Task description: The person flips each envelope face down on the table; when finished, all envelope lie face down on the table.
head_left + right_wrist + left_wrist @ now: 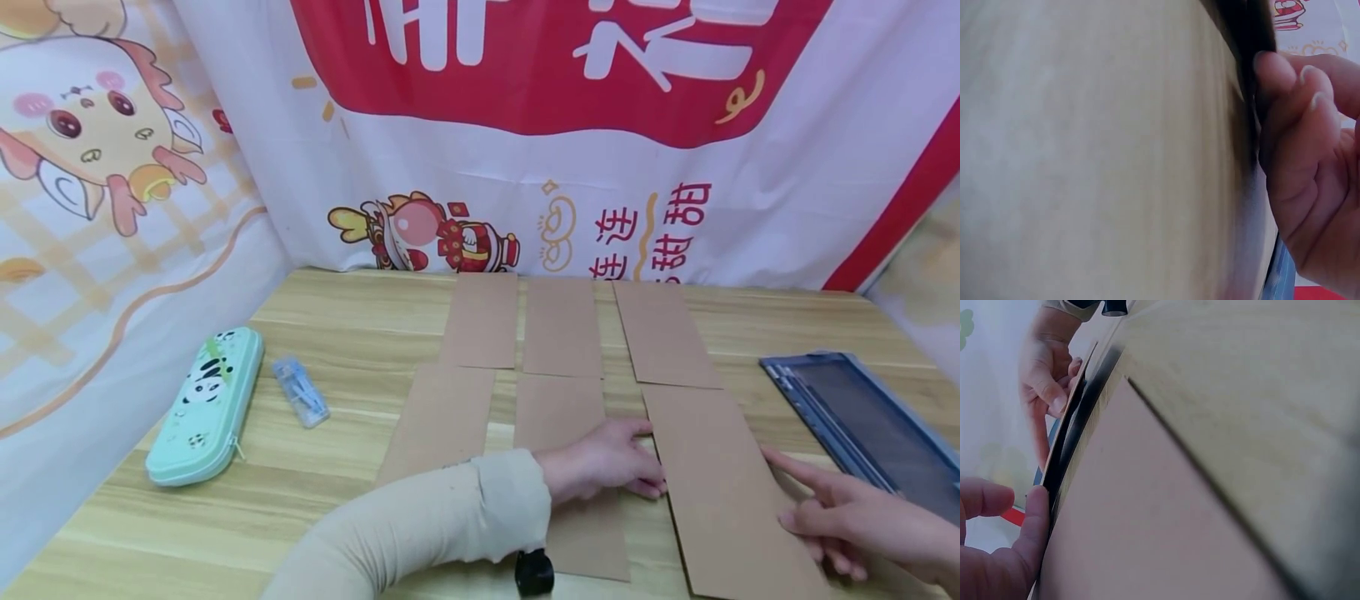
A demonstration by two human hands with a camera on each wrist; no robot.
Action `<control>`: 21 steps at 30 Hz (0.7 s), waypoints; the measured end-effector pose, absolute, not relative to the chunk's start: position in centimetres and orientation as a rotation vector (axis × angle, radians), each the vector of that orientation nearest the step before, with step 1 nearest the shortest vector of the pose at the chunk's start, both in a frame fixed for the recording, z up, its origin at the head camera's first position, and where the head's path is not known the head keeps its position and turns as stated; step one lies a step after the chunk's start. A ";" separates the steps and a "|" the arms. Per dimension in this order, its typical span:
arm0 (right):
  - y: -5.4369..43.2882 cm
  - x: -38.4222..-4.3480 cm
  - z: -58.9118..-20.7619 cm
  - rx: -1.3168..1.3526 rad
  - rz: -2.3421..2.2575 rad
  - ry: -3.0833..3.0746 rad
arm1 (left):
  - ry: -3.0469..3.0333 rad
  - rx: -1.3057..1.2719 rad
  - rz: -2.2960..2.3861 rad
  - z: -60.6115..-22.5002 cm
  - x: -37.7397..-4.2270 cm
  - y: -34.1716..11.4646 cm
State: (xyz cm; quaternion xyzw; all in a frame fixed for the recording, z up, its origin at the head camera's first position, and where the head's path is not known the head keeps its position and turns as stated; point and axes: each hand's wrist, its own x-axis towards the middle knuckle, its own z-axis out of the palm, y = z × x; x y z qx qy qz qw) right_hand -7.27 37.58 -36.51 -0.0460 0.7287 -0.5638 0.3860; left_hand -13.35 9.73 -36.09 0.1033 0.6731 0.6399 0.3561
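In the head view, the near right piece of brown cardboard (731, 492) lies between both hands, with a dark gap under its left edge. My left hand (603, 458) is over the near middle cardboard piece (558, 408), its fingertips touching the right piece's left edge. The left wrist view shows one fingertip (1036, 503) against that edge; another finger stays apart from it. My right hand (862, 517) pinches the opposite edge, thumb on top and index finger stretched along the side. In the right wrist view, its curled fingers (1300, 119) are at the dark edge.
Three cardboard pieces (558, 325) form the far row, and another (442, 417) lies near left. A green panda pencil case (202, 408) and a small clear blue box (300, 390) are at left. A dark blue mesh pouch (862, 417) sits by the right hand. A printed cloth (450, 158) hangs behind.
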 end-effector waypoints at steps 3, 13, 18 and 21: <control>37.4 -7.2 -36.5 -0.105 -1.401 1.890 | 1.745 0.281 1.634 -36.1 -13.5 9.8; 36.9 -7.8 -36.7 -0.056 -1.306 2.029 | 1.803 0.274 1.578 -35.8 -13.6 9.5; 36.6 -7.9 -36.0 -0.028 -1.217 2.129 | 1.795 0.285 1.597 -35.0 -13.6 8.8; 36.1 -8.1 -34.8 -0.036 -1.143 2.273 | 1.783 0.363 1.657 -33.6 -13.7 7.9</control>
